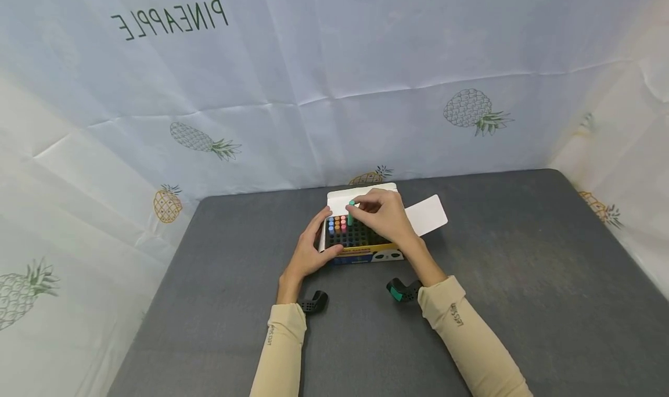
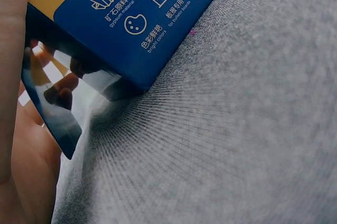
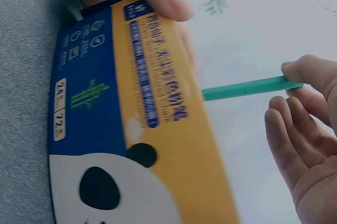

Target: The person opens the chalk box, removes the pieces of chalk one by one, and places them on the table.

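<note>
Beige sleeves [image 1: 279,346] reach from six o'clock to my hands. My left hand [image 1: 308,253] grips the nine o'clock end of the open chalk box [image 1: 360,258], which sits at twelve o'clock; my right hand [image 1: 385,216] pinches a green chalk stick [image 3: 245,89] at the slots [image 1: 359,238]. Blue, orange and pink sticks [image 1: 337,224] stand in place; most visible slots beside them look unfilled. Grey woven cloth [image 1: 360,339] covers the tabletop. Beyond, pineapple-print curtains [image 1: 366,54] hang from ten to two o'clock.
</note>
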The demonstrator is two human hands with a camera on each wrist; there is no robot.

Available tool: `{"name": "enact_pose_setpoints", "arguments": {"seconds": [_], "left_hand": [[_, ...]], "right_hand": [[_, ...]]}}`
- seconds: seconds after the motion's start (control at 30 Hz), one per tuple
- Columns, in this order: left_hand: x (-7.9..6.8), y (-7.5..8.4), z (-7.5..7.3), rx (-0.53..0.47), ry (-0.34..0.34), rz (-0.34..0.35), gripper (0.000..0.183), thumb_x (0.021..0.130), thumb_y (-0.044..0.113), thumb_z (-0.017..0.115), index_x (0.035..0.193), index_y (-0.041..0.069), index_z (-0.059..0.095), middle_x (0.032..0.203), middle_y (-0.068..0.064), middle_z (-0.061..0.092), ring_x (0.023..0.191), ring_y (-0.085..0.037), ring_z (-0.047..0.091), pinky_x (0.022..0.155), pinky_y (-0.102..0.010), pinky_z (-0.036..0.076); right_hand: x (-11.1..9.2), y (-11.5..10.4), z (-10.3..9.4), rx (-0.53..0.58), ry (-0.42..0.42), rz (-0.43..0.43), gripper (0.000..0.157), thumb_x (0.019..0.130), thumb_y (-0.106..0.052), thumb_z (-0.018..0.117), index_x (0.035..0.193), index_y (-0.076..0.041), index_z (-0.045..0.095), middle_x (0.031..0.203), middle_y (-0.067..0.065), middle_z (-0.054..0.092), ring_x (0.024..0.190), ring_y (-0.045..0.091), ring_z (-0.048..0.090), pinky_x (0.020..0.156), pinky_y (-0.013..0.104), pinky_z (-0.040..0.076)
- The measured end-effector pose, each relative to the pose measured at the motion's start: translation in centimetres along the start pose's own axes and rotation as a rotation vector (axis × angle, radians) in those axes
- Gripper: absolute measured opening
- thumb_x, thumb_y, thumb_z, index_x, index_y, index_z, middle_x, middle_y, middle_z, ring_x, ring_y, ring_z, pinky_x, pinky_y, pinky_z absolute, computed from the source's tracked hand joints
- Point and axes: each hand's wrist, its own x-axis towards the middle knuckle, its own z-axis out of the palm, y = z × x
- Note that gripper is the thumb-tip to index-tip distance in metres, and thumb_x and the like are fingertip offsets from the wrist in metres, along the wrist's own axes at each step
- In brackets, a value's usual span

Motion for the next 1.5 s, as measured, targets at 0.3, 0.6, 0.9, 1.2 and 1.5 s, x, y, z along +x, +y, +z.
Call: {"name": "enact_pose_setpoints", "arguments": {"seconds": [0.3, 0.6, 0.9, 1.2, 1.5], "left_hand": [[-0.1, 0.0, -0.1, 0.003, 0.003, 0.020, 0.091, 0.089, 0.065, 0.069, 0.159, 0.016, 0.037, 0.169, -0.011, 0.029, 0.154, -0.037, 0.033, 0.118, -0.063, 0.036], [0.0, -0.1, 0.1, -0.015, -0.004, 0.008, 0.084, 0.090, 0.037, 0.079, 0.159, 0.016, 0.037, 0.170, -0.011, 0.027, 0.155, -0.035, 0.032, 0.119, -0.061, 0.036], [-0.2, 4.4, -0.7, -0.023, -0.015, -0.031, 0.080, 0.087, 0.007, 0.077, 0.155, -0.005, 0.037, 0.166, -0.027, 0.027, 0.154, -0.044, 0.029, 0.120, -0.061, 0.033], [-0.2, 4.3, -0.4, -0.036, -0.006, -0.027, 0.083, 0.088, 0.021, 0.080, 0.155, -0.002, 0.038, 0.166, -0.024, 0.028, 0.154, -0.043, 0.030, 0.120, -0.063, 0.032], [-0.2, 4.2, -0.5, -0.050, -0.009, -0.025, 0.083, 0.087, 0.021, 0.080, 0.155, -0.003, 0.038, 0.167, -0.025, 0.028, 0.154, -0.043, 0.029, 0.121, -0.063, 0.031]], "right_hand": [[-0.8, -1.5, -1.7, 0.006, -0.029, 0.022, 0.015, 0.089, -0.012, 0.080, 0.100, -0.002, 0.082, 0.082, 0.011, 0.073, 0.068, 0.017, 0.069, 0.066, 0.025, 0.059], [-2.7, -2.6, -3.4, 0.036, -0.076, 0.034, 0.010, 0.088, -0.011, 0.080, 0.096, -0.004, 0.082, 0.084, 0.010, 0.072, 0.068, 0.011, 0.066, 0.065, 0.023, 0.058], [-4.3, -2.8, -4.7, 0.017, -0.106, 0.006, 0.003, 0.088, -0.010, 0.080, 0.089, -0.009, 0.082, 0.079, 0.005, 0.069, 0.062, 0.004, 0.062, 0.059, 0.024, 0.056], [-6.5, -2.5, -6.1, 0.002, -0.174, 0.079, 0.004, 0.088, -0.010, 0.080, 0.091, -0.010, 0.082, 0.082, 0.002, 0.072, 0.064, 0.002, 0.064, 0.061, 0.025, 0.058], [-8.8, -0.7, -8.0, -0.034, -0.203, 0.090, 0.006, 0.087, -0.014, 0.081, 0.087, -0.008, 0.081, 0.077, 0.000, 0.070, 0.062, 0.002, 0.061, 0.058, 0.024, 0.055]]}}
